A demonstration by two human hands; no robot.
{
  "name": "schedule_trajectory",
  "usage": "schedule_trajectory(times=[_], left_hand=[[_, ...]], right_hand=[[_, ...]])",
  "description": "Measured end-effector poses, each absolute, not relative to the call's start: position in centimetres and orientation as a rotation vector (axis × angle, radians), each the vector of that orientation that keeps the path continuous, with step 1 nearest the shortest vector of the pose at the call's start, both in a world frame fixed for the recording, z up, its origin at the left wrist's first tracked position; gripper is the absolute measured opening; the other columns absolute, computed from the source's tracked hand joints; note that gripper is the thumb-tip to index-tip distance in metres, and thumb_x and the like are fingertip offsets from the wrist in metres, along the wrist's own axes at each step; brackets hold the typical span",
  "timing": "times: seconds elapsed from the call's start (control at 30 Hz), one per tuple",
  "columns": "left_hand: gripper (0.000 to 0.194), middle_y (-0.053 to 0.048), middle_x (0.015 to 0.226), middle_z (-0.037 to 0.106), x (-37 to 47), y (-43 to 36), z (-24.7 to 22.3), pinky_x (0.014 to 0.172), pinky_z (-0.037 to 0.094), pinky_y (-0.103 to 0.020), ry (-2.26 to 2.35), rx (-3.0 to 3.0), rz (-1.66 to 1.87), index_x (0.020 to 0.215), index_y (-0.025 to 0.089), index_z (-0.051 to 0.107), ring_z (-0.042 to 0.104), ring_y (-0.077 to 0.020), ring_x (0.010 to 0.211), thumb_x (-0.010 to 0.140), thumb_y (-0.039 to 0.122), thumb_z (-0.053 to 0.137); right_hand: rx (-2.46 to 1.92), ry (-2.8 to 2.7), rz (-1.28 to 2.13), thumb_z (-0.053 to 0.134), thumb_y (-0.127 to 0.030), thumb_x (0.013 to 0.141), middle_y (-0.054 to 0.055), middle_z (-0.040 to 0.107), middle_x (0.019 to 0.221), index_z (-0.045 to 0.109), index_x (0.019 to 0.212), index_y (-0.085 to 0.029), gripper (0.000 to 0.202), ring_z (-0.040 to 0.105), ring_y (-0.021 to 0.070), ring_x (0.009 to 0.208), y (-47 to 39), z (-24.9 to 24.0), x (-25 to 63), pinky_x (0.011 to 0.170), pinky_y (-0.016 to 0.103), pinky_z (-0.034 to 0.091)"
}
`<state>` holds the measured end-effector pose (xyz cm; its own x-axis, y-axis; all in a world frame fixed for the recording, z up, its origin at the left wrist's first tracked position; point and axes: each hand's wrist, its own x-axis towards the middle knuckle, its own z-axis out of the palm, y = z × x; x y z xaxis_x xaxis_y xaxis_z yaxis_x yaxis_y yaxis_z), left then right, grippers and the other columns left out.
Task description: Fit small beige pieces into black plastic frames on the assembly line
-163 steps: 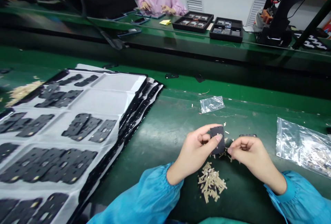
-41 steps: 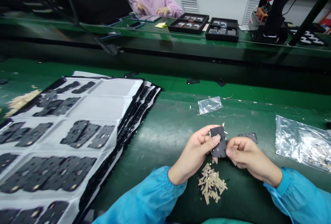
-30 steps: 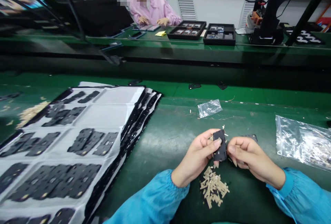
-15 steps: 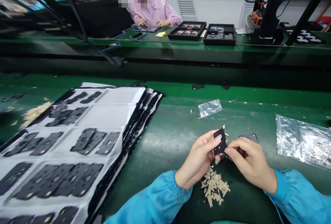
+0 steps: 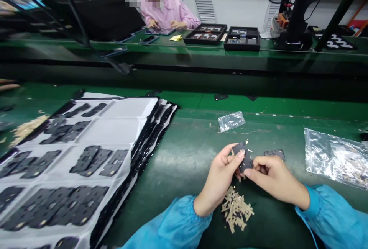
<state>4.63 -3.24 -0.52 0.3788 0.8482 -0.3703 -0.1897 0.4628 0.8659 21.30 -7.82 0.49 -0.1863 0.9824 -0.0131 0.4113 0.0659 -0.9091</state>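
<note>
My left hand (image 5: 220, 176) grips a thin dark plate (image 5: 243, 158) between thumb and fingers, above the green table. My right hand (image 5: 276, 178) is closed at the plate's lower right edge, thumb and fingertips pressed together there; whether a small piece is between them is hidden. Just below the hands lies a pile of small beige strips (image 5: 237, 208). Another dark plate (image 5: 274, 154) rests on the table behind my right hand. To the left, a stacked white compartment tray (image 5: 115, 136) with black edges holds many dark plates (image 5: 89, 205).
A small clear bag (image 5: 231, 121) lies beyond my hands, and a larger bag of small pieces (image 5: 339, 161) is at the right. More beige strips (image 5: 27, 128) sit at far left. Across the bench, a person in pink (image 5: 169, 9) works near black boxes (image 5: 241, 39).
The plate in my left hand has tilted, and its face looks lighter. My right hand has shifted slightly left along its edge. Another person's fingers have appeared at the far left edge.
</note>
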Motion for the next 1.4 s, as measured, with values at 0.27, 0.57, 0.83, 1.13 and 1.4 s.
schedule_trajectory(times=[0.27, 0.57, 0.83, 1.13, 1.4], left_hand=[[0.065, -0.006, 0.096, 0.069, 3.6, -1.9, -0.3, 0.052, 0.048, -0.021, 1.095, 1.180, 0.864, 0.143, 0.019, 0.050, 0.059, -0.0159, 0.073, 0.089, 0.048, 0.068], [0.013, -0.003, 0.078, 0.072, 3.0, -1.1, 0.0, 0.053, 0.039, -0.022, 1.215, 1.431, 0.849, 0.094, 0.020, 0.082, 0.051, -0.0123, 0.056, 0.083, 0.024, 0.075], [0.011, -0.003, 0.085, 0.077, 3.0, -1.4, 0.1, 0.060, 0.043, -0.024, 1.169, 1.524, 0.874, 0.089, 0.022, 0.082, 0.058, -0.0158, 0.065, 0.084, 0.020, 0.072], [0.013, -0.003, 0.079, 0.074, 3.3, -1.5, 0.0, 0.061, 0.044, -0.026, 1.147, 1.561, 0.849, 0.093, 0.021, 0.080, 0.061, -0.0170, 0.069, 0.089, 0.025, 0.069], [0.019, -0.003, 0.084, 0.076, 1.6, -0.7, 1.4, 0.064, 0.045, -0.025, 0.753, 1.830, 0.431, 0.092, 0.023, 0.081, 0.066, -0.0179, 0.073, 0.091, 0.021, 0.062]], right_hand=[[-1.672, -1.249, 1.000, 0.065, -0.058, 0.090, 0.001, 0.061, 0.065, 0.071, 0.087, -0.016, 0.043, 0.051, 0.0148, 0.055, -3.2, 0.3, 27.8, 0.051, 0.027, 0.035], [-1.696, -2.099, 0.938, 0.070, -0.018, 0.085, -0.003, 0.068, 0.066, 0.076, 0.083, -0.023, 0.008, 0.058, 0.0145, 0.059, -5.2, 0.9, 26.9, 0.058, 0.028, 0.036], [-1.384, -2.531, 0.923, 0.077, -0.015, 0.084, -0.001, 0.075, 0.081, 0.073, 0.096, -0.022, 0.015, 0.068, 0.0196, 0.073, -8.8, 1.4, 22.6, 0.059, 0.030, 0.034], [-1.405, -2.463, 0.971, 0.068, -0.013, 0.085, -0.003, 0.069, 0.067, 0.069, 0.086, -0.020, 0.007, 0.061, 0.0150, 0.059, -8.9, -0.2, 20.9, 0.057, 0.029, 0.028], [-1.492, -2.171, 1.216, 0.065, -0.009, 0.073, -0.008, 0.057, 0.056, 0.069, 0.075, -0.021, 0.013, 0.050, 0.0093, 0.051, -8.7, -0.1, 21.1, 0.056, 0.024, 0.032]])
